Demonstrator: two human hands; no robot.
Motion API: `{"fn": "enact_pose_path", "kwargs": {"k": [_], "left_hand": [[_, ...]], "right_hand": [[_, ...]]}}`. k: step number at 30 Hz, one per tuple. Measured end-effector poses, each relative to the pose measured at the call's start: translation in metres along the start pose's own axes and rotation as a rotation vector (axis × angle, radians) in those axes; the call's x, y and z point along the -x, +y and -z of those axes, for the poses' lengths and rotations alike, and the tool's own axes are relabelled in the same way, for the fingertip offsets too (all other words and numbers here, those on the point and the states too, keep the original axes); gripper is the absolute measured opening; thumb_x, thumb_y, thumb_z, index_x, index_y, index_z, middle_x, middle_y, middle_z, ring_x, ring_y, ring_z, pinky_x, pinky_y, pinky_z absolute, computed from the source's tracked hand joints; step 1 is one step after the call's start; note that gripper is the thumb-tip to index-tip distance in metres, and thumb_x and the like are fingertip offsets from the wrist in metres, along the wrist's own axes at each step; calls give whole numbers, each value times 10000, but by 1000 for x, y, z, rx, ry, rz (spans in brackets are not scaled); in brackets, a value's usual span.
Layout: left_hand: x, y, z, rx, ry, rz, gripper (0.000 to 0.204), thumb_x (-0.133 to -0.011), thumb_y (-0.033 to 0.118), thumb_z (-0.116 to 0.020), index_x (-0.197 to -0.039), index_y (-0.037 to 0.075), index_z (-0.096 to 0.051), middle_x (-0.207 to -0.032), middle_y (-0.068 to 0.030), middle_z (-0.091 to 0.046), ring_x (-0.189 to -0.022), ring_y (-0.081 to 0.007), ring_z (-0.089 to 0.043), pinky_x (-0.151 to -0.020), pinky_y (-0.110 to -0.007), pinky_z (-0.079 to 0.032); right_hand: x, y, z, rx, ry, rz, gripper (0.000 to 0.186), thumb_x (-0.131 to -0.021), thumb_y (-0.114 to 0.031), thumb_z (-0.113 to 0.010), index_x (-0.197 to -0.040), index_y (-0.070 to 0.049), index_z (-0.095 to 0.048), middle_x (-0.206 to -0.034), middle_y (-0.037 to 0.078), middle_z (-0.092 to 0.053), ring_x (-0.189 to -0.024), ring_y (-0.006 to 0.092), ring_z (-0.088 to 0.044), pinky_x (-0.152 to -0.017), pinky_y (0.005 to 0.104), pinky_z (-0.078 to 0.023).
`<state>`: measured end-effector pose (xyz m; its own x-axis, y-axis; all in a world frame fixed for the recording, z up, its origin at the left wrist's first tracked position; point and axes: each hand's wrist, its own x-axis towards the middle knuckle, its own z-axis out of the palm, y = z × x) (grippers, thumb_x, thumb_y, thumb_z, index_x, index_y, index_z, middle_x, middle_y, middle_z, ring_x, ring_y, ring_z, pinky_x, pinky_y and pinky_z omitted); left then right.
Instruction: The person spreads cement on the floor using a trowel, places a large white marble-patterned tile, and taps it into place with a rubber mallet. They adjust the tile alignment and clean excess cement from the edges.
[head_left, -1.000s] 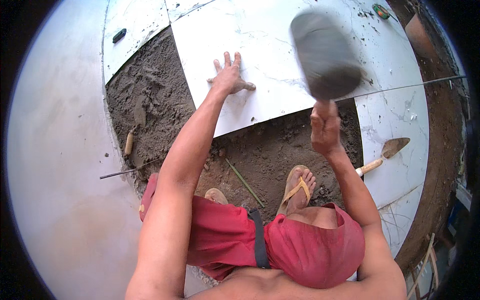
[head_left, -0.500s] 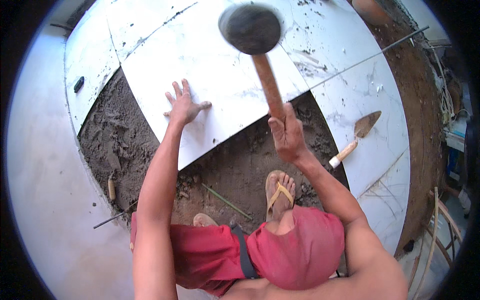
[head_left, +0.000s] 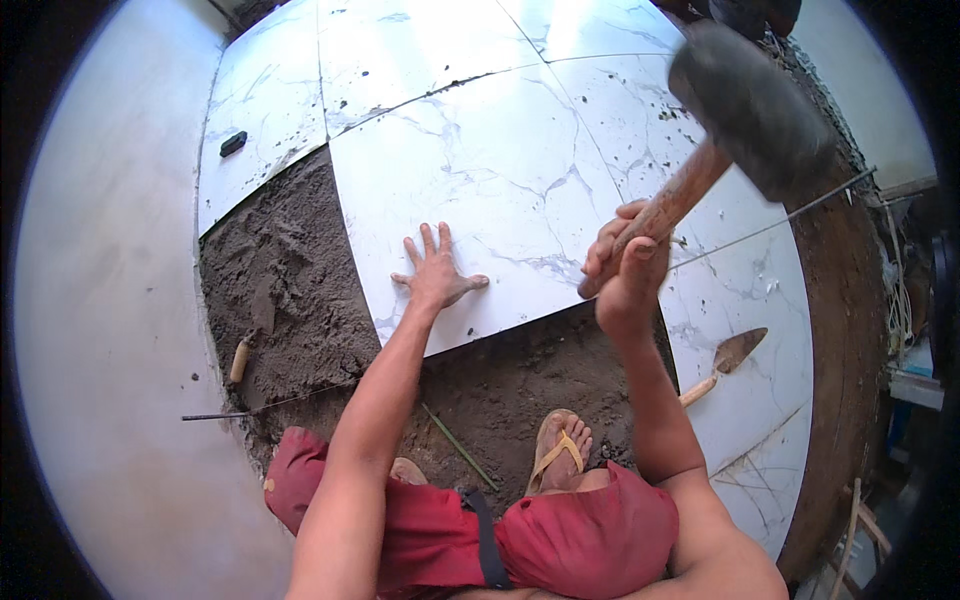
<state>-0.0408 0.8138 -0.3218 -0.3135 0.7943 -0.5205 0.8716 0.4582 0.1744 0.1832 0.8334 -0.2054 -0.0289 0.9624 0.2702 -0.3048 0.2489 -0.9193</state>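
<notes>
My left hand (head_left: 432, 275) is spread, palm down, on a white marble-patterned tile (head_left: 480, 180) whose near edge borders dark mortar (head_left: 280, 240). My right hand (head_left: 630, 285) grips the wooden handle (head_left: 690, 180) of a mallet, raised at the right with its black, slightly blurred head (head_left: 750, 110) up and to the right. A trowel (head_left: 738, 352) lies on the tile right of my right forearm. A second trowel (head_left: 240, 360) lies in the mortar at left, its blade muddied. A thin green stick (head_left: 460, 448) lies near my sandalled feet.
More tiles (head_left: 420, 40) extend behind, with a small black object (head_left: 233, 143) on one. A smooth pale surface (head_left: 100, 280) runs along the left, with a metal rod (head_left: 210, 416) at its edge. A dirt strip (head_left: 840, 320), cables (head_left: 900, 290) and wooden strips (head_left: 855, 530) are at right.
The mallet has swung from upright to tilted up-right, its handle now angled across my right hand. My left hand stays spread on the tile. The whole view has shifted.
</notes>
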Motion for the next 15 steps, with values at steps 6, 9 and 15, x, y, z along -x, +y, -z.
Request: {"fn": "enact_pose_path", "kwargs": {"k": [6,9,15], "left_hand": [[0,13,-3,50,-20,3,1282,-588,586,-821,-1542,167,-74,-1603,-135,-2,-1443,-454,22,-959,-833,-166],[-5,-3,8,33,2,19,1306,-576,579,-833,-1541,156,-60,-1598,-159,7,-1435,-474,9,-932,-841,-185],[-1,16,4,62,-32,-48,1320,-558,554,-853,-1538,140,-71,-1593,-175,-4,-1429,-489,-9,-917,-846,-201]], "right_hand": [[-3,132,26,107,59,-625,342,-1014,-405,-422,-993,-63,-425,-604,-16,-427,-406,95,-431,-363,271,-390],[-46,80,-14,236,97,-214,292,-1004,-326,-479,-1008,-38,-426,-618,40,-481,-435,150,-499,-410,321,-430],[-98,157,48,1063,-133,-364,462,-974,-415,-447,-1183,-3,-470,-905,310,-642,-923,491,-615,-784,521,-473]]}}
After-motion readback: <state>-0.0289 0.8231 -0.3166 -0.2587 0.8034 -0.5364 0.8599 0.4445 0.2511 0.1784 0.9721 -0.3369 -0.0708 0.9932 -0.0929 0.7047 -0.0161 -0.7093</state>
